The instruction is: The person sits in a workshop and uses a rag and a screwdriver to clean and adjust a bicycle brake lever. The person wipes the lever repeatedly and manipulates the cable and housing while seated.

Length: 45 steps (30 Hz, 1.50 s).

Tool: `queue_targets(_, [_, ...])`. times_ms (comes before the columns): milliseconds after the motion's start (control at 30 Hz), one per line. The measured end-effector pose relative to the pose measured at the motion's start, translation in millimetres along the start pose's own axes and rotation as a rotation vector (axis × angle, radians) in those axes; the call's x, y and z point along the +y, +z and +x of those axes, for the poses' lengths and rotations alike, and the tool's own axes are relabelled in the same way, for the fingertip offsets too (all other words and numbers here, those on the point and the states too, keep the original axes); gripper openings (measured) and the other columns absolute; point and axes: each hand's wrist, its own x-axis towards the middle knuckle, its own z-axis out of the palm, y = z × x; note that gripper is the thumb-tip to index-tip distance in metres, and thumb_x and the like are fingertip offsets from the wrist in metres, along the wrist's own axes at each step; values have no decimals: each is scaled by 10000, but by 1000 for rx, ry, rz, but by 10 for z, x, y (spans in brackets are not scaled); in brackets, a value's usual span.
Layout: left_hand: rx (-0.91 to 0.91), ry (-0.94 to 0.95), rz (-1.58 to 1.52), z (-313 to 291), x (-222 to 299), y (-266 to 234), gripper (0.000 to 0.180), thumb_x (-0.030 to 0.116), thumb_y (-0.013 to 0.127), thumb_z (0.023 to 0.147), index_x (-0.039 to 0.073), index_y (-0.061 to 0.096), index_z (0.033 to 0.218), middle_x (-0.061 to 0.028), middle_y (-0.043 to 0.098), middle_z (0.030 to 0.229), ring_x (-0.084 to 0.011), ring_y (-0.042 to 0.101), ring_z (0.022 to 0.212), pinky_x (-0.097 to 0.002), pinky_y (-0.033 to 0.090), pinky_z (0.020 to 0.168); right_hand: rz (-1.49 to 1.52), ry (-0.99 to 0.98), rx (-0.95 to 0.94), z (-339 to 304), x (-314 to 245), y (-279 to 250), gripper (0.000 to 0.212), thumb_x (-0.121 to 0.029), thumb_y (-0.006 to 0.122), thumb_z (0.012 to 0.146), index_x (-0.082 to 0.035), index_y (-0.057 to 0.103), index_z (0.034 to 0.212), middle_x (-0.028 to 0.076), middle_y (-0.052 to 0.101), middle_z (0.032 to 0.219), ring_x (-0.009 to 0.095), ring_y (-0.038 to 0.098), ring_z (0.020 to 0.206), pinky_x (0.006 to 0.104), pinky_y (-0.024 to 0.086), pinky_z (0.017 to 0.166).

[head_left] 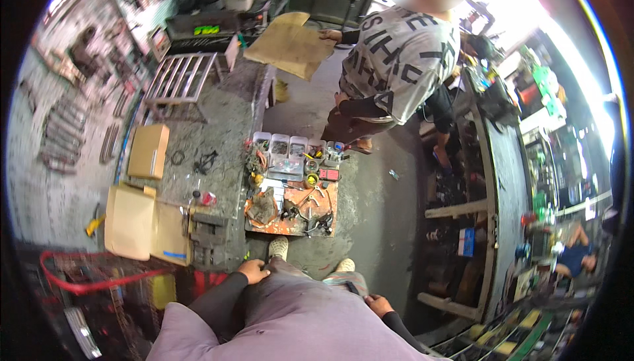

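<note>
My left hand (253,271) lies on my left thigh beside the dark trouser cloth, its fingers loosely stretched and nothing visible in it. On the other side of my lap is my right hand (378,305), its fingers curled in near a small dark object (355,288); whether it grips that object I cannot make out. Ahead of my feet stands a low orange work surface (330,197) carrying a clear plastic parts organizer (286,166), a red box (328,175), a yellow-topped round container (312,180), a grey dirty rag-like lump (262,208) and several dark metal parts (310,210).
Another person (396,64) stands ahead, one hand on a flat piece of cardboard (290,45). A long workbench (228,123) at left carries a metal rack (185,77), cardboard boxes (148,151) and a vise (210,239). Wooden-framed shelving (489,242) runs along the right. A further person (576,258) is at far right.
</note>
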Motion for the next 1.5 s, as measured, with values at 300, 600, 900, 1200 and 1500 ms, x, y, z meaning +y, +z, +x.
queue_targets(300, [126, -362, -371, -1098, 119, 1367, 474, 477, 681, 1008, 42, 782, 1166, -191, 792, 1088, -358, 775, 997, -472, 581, 871, -255, -263, -272, 1018, 1466, -559, 570, -466, 602, 1069, 12, 712, 1358, 251, 760, 1265, 352, 715, 1204, 430, 539, 1052])
queue_targets(600, [159, 37, -447, -2685, 650, 1946, 374, 150, 786, 916, -18, 710, 1242, -184, 777, 1157, -269, 737, 1071, -419, 565, 977, -203, -164, -174, 866, 1879, -655, 535, -443, 615, 1061, 2, 717, 1341, 231, 766, 1257, 332, 720, 1190, 427, 544, 1045])
queue_targets(900, [-136, 222, -437, -2501, 484, 1639, 438, 178, 799, 917, -13, 699, 1299, -174, 774, 1227, -265, 718, 1131, -412, 550, 1015, -81, -226, -47, 797, 1381, -619, 501, -420, 627, 1053, -8, 722, 1323, 210, 771, 1248, 311, 725, 1176, 423, 548, 1038])
queue_targets(1200, [-406, 157, -493, -2500, 415, 1054, 481, 196, 808, 916, -8, 691, 1335, -166, 769, 1268, -261, 706, 1169, -405, 540, 1037, -61, -220, -34, 733, 1315, -496, 467, -396, 639, 1045, -19, 727, 1306, 190, 776, 1240, 290, 729, 1162, 419, 553, 1031])
queue_targets(1500, [-474, 195, -456, -2650, 813, 464, 589, 240, 825, 925, -2, 653, 1433, -97, 751, 1352, -204, 667, 1234, -373, 513, 1084, -135, -253, -109, 626, 1201, -591, 434, -373, 651, 1037, -29, 732, 1289, 170, 781, 1231, 269, 734, 1148, 415, 557, 1024])
